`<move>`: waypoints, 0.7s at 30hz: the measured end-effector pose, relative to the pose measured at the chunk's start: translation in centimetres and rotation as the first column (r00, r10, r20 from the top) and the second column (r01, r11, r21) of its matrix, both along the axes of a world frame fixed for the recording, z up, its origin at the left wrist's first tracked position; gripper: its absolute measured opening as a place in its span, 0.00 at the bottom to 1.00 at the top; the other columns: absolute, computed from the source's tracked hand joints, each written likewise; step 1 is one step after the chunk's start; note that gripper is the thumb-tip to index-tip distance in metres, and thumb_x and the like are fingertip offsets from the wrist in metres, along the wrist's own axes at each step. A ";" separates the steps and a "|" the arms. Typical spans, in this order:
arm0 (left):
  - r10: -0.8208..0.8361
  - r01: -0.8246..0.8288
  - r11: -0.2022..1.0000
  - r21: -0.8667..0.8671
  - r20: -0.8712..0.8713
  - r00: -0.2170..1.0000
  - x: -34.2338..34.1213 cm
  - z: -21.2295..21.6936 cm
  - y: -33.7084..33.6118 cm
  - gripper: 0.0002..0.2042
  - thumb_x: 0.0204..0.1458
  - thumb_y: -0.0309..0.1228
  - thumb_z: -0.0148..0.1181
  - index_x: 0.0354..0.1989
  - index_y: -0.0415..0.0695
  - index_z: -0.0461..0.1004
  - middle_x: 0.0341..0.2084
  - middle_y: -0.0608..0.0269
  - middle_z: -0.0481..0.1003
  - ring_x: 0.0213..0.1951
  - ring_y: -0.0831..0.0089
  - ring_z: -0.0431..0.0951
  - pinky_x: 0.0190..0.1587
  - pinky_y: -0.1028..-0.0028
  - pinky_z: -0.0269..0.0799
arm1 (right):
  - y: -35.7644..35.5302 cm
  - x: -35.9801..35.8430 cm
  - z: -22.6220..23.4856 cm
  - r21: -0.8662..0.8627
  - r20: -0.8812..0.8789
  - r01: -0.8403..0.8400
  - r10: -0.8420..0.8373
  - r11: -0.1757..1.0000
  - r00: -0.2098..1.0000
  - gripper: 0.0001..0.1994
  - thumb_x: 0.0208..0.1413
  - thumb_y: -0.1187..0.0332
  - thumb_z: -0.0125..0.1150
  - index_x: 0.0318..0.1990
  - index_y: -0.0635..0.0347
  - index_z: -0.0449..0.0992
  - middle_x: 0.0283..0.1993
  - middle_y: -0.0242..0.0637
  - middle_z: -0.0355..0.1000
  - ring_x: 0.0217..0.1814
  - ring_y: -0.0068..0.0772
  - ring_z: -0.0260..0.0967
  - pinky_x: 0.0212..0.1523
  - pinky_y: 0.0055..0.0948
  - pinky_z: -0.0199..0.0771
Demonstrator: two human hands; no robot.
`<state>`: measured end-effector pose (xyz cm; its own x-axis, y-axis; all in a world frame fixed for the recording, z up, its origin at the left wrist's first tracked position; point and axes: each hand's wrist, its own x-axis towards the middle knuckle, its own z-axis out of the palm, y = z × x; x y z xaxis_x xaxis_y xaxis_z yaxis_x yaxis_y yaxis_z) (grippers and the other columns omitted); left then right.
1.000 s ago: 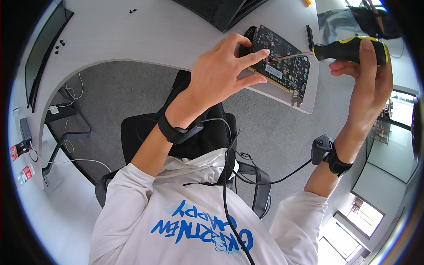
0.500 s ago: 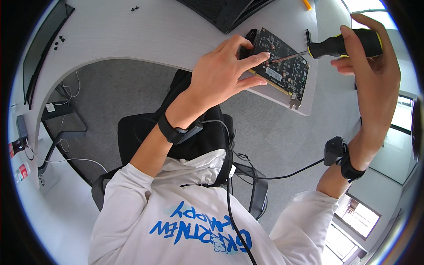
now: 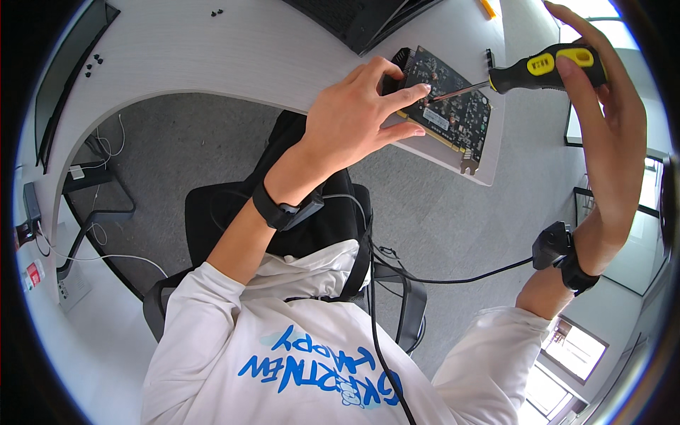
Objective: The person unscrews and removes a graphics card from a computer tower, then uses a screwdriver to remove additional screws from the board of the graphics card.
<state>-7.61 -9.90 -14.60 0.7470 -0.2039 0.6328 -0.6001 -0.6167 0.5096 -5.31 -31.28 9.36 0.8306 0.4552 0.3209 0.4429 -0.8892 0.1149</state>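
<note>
A graphics card (image 3: 464, 113) lies near the right end of the desk, circuit-board side up, with its gold contact edge toward me. My left hand (image 3: 347, 117) grips the card's left part, the index fingertip pressing on the board close to the screwdriver tip. In my right hand (image 3: 613, 124) is a screwdriver (image 3: 524, 74) with a black and yellow handle, thumb on one side and fingers around the other. Its shaft slants down to the left and meets the board near its middle. Whether the tip sits in a screw is too small to tell.
A large black case-like object (image 3: 347, 25) stands at the desk's far edge. Small black screws (image 3: 92, 66) lie on the desk (image 3: 184, 57) at the left, beside a dark monitor (image 3: 67, 85). A black cable (image 3: 467, 282) runs to my right wrist.
The screwdriver handle has turned, showing its yellow patches. My right hand and forearm have shifted slightly to the right and opened around the handle; my left hand stays put.
</note>
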 end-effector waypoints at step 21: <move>-0.019 0.019 1.000 0.007 -0.012 1.000 0.1 0.2 0.3 0.28 0.48 0.50 0.73 0.59 0.63 0.79 0.45 0.72 0.71 0.32 0.75 0.74 0.31 0.75 0.76 | -1.8 -0.3 -0.6 0.421 -0.078 0.259 -0.250 0.870 0.965 0.25 0.66 0.42 0.57 0.39 0.56 0.87 0.23 0.29 0.74 0.18 0.14 0.61 0.22 0.18 0.54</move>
